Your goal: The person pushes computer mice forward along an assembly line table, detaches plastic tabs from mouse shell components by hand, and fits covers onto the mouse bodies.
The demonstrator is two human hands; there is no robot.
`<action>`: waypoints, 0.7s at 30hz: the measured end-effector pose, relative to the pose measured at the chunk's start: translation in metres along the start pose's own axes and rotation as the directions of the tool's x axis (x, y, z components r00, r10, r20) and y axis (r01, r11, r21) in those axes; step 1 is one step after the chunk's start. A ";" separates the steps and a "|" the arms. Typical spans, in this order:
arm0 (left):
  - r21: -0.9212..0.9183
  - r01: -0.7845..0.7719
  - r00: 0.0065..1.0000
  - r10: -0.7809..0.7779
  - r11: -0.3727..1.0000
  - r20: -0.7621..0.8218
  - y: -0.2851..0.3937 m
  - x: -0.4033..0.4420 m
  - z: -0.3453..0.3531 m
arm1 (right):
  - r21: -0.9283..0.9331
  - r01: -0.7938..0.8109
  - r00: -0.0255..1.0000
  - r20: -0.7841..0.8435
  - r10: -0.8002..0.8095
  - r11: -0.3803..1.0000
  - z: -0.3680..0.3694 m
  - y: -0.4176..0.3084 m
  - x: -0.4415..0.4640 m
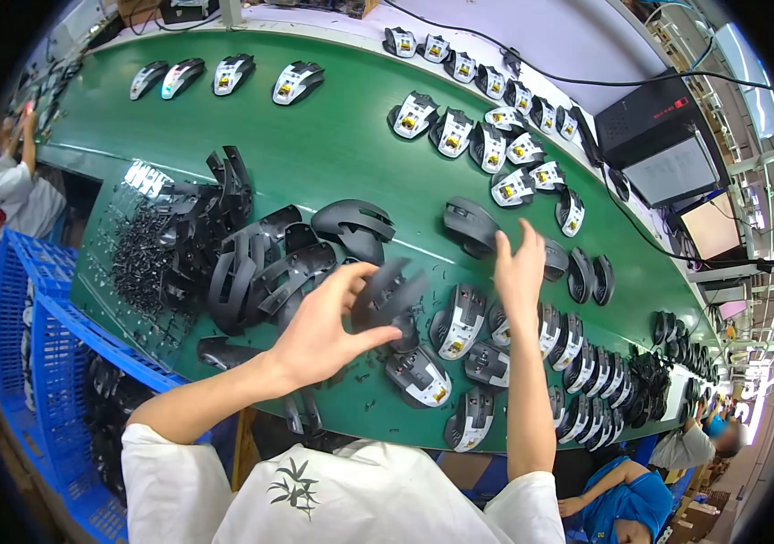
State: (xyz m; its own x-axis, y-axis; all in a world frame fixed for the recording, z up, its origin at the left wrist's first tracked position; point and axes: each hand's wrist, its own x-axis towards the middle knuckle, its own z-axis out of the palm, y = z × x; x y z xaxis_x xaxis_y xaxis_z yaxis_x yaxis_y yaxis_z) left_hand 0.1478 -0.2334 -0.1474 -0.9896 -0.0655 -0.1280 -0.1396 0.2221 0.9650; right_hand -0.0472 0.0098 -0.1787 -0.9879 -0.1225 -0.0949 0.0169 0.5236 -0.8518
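Note:
My left hand (325, 328) grips a black mouse top shell (393, 295), blurred by motion, between thumb and fingers. My right hand (521, 263) is raised over the green bench with thumb and fingers apart, holding nothing. Just left of its fingertips lies a dark mouse (471, 225); whether they touch I cannot tell. Left of my left hand is a heap of black mouse shells (256, 267). Below both hands sit half-assembled mice with pale grey panels, among them a mouse (459, 322) and another tilted mouse (419, 376).
A pile of small black parts (147, 249) lies at the left. Blue crates (52, 335) stand beside the bench (333, 127). Rows of mice (487, 145) occupy the far side, near a black computer case (654, 118). Several people sit around, one in a blue shirt (632, 503).

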 end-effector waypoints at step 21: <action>0.302 -0.269 0.944 0.313 0.914 -0.108 -0.019 0.014 -0.013 | -0.130 -0.171 0.965 -0.224 0.139 0.977 -0.026 -0.002 0.023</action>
State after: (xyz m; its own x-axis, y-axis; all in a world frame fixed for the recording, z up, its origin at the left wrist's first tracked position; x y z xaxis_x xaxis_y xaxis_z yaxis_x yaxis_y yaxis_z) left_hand 0.1371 -0.2512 -0.1643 -0.9737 -0.0968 0.2062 0.1283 0.5148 0.8476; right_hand -0.0739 0.0276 -0.1663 -0.9851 0.1439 -0.0945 0.1655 0.6416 -0.7490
